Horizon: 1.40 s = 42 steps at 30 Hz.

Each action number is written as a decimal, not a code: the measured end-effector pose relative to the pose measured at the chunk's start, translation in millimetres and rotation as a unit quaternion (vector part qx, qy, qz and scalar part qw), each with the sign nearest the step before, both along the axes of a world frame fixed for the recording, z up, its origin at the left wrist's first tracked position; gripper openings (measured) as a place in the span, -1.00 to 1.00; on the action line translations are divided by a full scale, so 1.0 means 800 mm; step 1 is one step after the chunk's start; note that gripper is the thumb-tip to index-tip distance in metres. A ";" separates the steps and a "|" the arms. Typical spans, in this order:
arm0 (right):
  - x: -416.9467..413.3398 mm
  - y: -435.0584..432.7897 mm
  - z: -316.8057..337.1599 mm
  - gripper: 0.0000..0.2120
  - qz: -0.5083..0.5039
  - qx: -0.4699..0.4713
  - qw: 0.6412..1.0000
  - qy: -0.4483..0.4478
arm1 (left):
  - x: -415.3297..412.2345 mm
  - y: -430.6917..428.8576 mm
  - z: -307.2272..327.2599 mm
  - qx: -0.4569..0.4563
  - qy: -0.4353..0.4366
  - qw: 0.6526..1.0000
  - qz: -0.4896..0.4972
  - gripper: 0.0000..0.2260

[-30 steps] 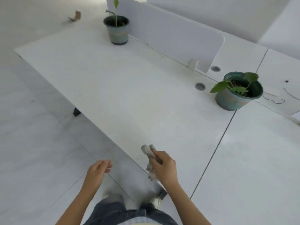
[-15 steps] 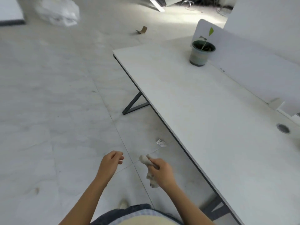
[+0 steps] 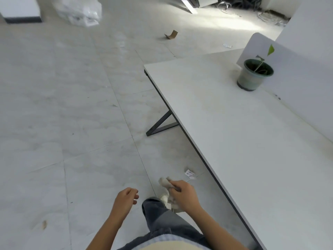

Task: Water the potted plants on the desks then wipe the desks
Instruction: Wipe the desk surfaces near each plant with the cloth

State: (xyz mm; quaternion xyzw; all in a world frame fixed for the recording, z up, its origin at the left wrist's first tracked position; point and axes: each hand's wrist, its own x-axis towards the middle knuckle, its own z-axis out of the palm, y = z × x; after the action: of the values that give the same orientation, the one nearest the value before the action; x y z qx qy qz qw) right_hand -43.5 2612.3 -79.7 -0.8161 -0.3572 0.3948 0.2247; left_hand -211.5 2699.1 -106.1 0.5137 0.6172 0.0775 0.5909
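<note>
Pale grey floor tiles [image 3: 72, 114] fill most of the view, and one white table [image 3: 243, 141] runs along the right side, with its near corner pointing toward the middle of the room. One potted plant [image 3: 253, 76] stands upright on the table near its far end, just in front of one white divider panel [image 3: 297, 78] that rises along the table's back edge. The plant is a thin stem with two leaves in a round green-rimmed pot. One dark angled leg [image 3: 160, 123] shows under the table's left edge.

Both hands are in view, off the table, out over the floor to its left. The right hand [image 3: 183, 195] is nearer the table edge. Its fingers are curled round one crumpled pale cloth [image 3: 166, 184], whose ends stick out above and below the fist. The left hand [image 3: 126, 199] is further from the table. Its fingers are loosely curled and it holds nothing. One dark trouser leg [image 3: 158, 213] shows between the two forearms.

One small crumpled scrap of paper [image 3: 190, 174] lies on the floor just beside the table's near edge. Beyond the table's far corner lie one folded piece of brown cardboard [image 3: 171, 35] and one small white strip [image 3: 227, 45]. Well apart from the table, at the far left, sits one clear plastic bag [image 3: 79, 12]. A tangle of dark cables [image 3: 243, 4] lies on the floor past the table's far end.
</note>
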 end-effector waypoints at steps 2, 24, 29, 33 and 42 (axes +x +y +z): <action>0.033 0.045 0.008 -0.76 -0.022 0.025 0.999 0.007 | 0.027 0.042 0.001 0.023 0.003 1.000 -0.010 -0.82; 0.300 0.260 0.049 -0.86 -0.468 0.170 0.865 0.061 | 0.387 0.378 0.048 0.138 -0.077 0.963 -0.217 -0.84; 0.320 0.286 0.053 -0.83 -0.580 0.170 0.795 0.051 | 0.486 0.450 0.043 0.256 -0.053 0.893 -0.367 -0.77; 0.335 0.307 0.050 -0.83 -0.649 0.156 0.745 0.020 | 0.558 0.497 0.029 0.376 0.002 0.790 -0.485 -0.58; 0.475 0.295 0.094 -0.89 -0.687 0.138 0.697 -0.150 | 0.613 0.523 -0.014 0.391 0.150 0.667 -0.616 -0.50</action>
State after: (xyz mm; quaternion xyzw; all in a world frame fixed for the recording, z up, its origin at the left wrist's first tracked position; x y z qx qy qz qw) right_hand 336.6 2848.2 -4.6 -0.8428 0.2233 -0.0514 0.4871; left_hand 279.3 3117.5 -117.0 0.9657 0.1531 -0.1479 0.1487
